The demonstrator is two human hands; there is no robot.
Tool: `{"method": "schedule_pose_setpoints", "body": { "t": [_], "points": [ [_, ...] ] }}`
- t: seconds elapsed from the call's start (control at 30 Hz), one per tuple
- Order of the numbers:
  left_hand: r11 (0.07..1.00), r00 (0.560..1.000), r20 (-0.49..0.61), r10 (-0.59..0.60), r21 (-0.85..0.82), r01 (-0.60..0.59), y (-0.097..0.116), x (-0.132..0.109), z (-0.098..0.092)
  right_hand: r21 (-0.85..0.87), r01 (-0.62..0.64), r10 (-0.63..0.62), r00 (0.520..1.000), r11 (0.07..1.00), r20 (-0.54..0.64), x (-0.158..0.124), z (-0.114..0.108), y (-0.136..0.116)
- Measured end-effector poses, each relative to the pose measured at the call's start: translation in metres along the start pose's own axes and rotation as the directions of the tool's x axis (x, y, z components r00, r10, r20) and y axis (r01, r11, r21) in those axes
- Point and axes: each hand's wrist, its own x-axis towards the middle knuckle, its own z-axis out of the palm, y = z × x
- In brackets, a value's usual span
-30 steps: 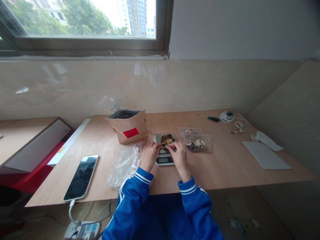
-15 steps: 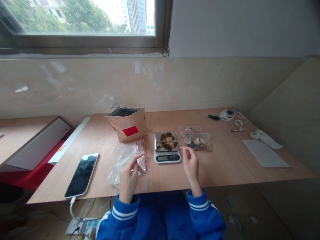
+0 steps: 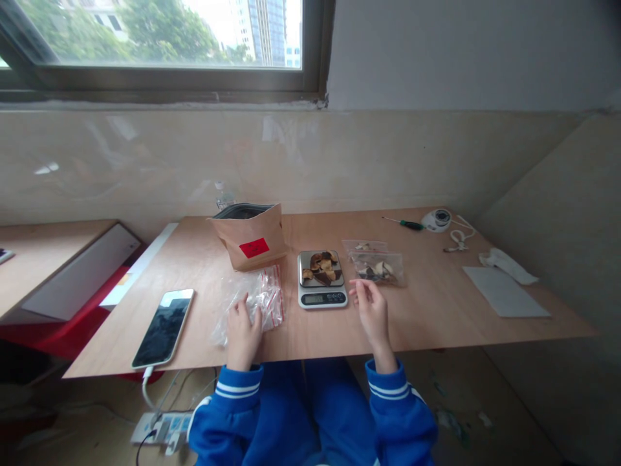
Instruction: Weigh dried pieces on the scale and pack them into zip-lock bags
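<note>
My left hand (image 3: pixel 243 329) is over the near part of the clear zip bags (image 3: pixel 272 294), its thumb and fingers apart with nothing between them. Just right of the digital scale (image 3: pixel 323 299), my right hand (image 3: pixel 371 310) hovers with loosely curled, parted fingers and holds nothing visible. Brown dried slices (image 3: pixel 323 268) lie on the scale's metal plate. Behind my right hand are a filled clear bag (image 3: pixel 381 268) and a smaller one (image 3: pixel 363 246). An open brown paper bag (image 3: pixel 252 244) with a red label stands behind the empty bags.
A phone (image 3: pixel 163 329) on a charging cable lies at the left of the table (image 3: pixel 310 336). Toward the back right are a green screwdriver (image 3: pixel 411 225) and a white dome camera (image 3: pixel 437 220). White paper (image 3: pixel 507 292) and a crumpled tissue (image 3: pixel 508 264) lie at the right.
My left hand has drawn back from pointing over the bags' red-striped edge, and its fingers now point upward. My right hand's fingers have spread slightly beside the scale. The view has shifted a little.
</note>
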Motion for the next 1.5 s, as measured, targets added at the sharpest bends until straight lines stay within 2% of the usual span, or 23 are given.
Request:
{"method": "schedule_pose_setpoints", "body": {
  "t": [0.1, 0.2, 0.3, 0.4, 0.47, 0.57, 0.67, 0.73, 0.8, 0.9, 0.97, 1.07, 1.13, 1.2, 1.3, 1.33, 1.37, 1.4, 1.43, 1.5],
  "points": [
    [0.97, 0.996, 0.084, 0.007, 0.242, -0.028, 0.004, 0.0, 0.007, 0.011, 0.013, -0.014, 0.999, 1.0, 0.043, -0.001, 0.0, -0.002],
    [0.952, 0.984, 0.157, 0.082, 0.281, -0.124, 0.003, -0.001, 0.009, 0.018, 0.009, -0.01, 0.997, 1.0, 0.071, -0.002, 0.0, -0.003],
    [0.98, 0.983, 0.144, 0.111, 0.15, -0.132, -0.005, 0.0, 0.009, 0.039, 0.003, -0.006, 0.996, 0.999, 0.085, -0.002, 0.001, -0.005],
    [0.998, 0.996, 0.068, 0.056, -0.006, -0.056, -0.004, 0.0, 0.001, 0.069, 0.0, -0.01, 0.99, 0.998, 0.142, -0.007, 0.011, -0.009],
    [0.997, 0.999, -0.026, 0.029, -0.075, -0.031, 0.009, -0.003, -0.009, 0.097, 0.002, -0.025, 0.972, 0.995, 0.234, -0.018, 0.027, -0.014],
    [0.993, 0.986, -0.165, 0.002, -0.113, -0.021, 0.041, -0.015, -0.028, 0.146, 0.01, -0.069, 0.913, 0.989, 0.401, -0.043, 0.06, -0.027],
    [0.969, 0.991, -0.13, 0.01, -0.244, -0.041, 0.066, -0.029, -0.037, 0.215, -0.034, -0.09, 0.836, 0.976, 0.541, -0.065, 0.087, -0.041],
    [0.938, 0.997, -0.068, 0.038, -0.341, -0.059, 0.074, -0.037, -0.036, 0.263, -0.07, -0.104, 0.798, 0.962, 0.594, -0.072, 0.094, -0.047],
    [0.92, 0.998, -0.033, 0.054, -0.387, -0.063, 0.077, -0.041, -0.029, 0.276, -0.067, -0.115, 0.797, 0.959, 0.593, -0.072, 0.092, -0.05],
    [0.912, 0.997, -0.016, 0.07, -0.404, -0.07, 0.078, -0.046, -0.019, 0.224, -0.034, -0.081, 0.872, 0.974, 0.483, -0.064, 0.081, -0.049],
    [0.9, 0.994, 0.021, 0.111, -0.425, -0.092, 0.078, -0.05, -0.015, 0.204, -0.056, -0.033, 0.912, 0.977, 0.409, -0.057, 0.074, -0.045],
    [0.879, 0.977, 0.081, 0.199, -0.455, -0.142, 0.076, -0.056, -0.015, 0.203, -0.109, 0.03, 0.933, 0.973, 0.358, -0.048, 0.066, -0.036],
    [0.885, 0.973, 0.071, 0.219, -0.434, -0.167, 0.074, -0.058, -0.02, 0.148, -0.112, 0.054, 0.935, 0.983, 0.351, -0.043, 0.063, -0.028],
    [0.909, 0.984, -0.026, 0.177, -0.38, -0.173, 0.073, -0.056, -0.026, 0.024, -0.105, 0.086, 0.907, 0.994, 0.413, -0.04, 0.058, -0.02],
    [0.938, 0.971, -0.231, 0.057, -0.322, -0.132, 0.076, -0.045, -0.035, -0.112, -0.124, 0.167, 0.78, 0.986, 0.603, -0.037, 0.049, -0.01],
    [0.944, 0.963, -0.269, 0.028, -0.31, -0.114, 0.079, -0.041, -0.037, -0.11, -0.121, 0.163, 0.737, 0.987, 0.656, -0.036, 0.045, -0.009],
    [0.949, 0.958, -0.287, 0.007, -0.3, -0.097, 0.081, -0.036, -0.039, -0.089, -0.105, 0.138, 0.715, 0.99, 0.686, -0.033, 0.041, -0.007],
    [0.954, 0.957, -0.29, -0.007, -0.29, -0.081, 0.083, -0.031, -0.04, -0.064, -0.07, 0.095, 0.722, 0.995, 0.686, -0.029, 0.037, -0.006],
    [0.958, 0.959, -0.284, -0.022, -0.28, -0.061, 0.086, -0.026, -0.04, -0.047, -0.014, 0.042, 0.757, 0.999, 0.652, -0.024, 0.035, -0.005],
    [0.963, 0.964, -0.26, -0.06, -0.269, -0.012, 0.091, -0.018, -0.039, -0.1, 0.135, -0.071, 0.872, 0.986, 0.484, -0.011, 0.032, -0.001]
  ]
}}
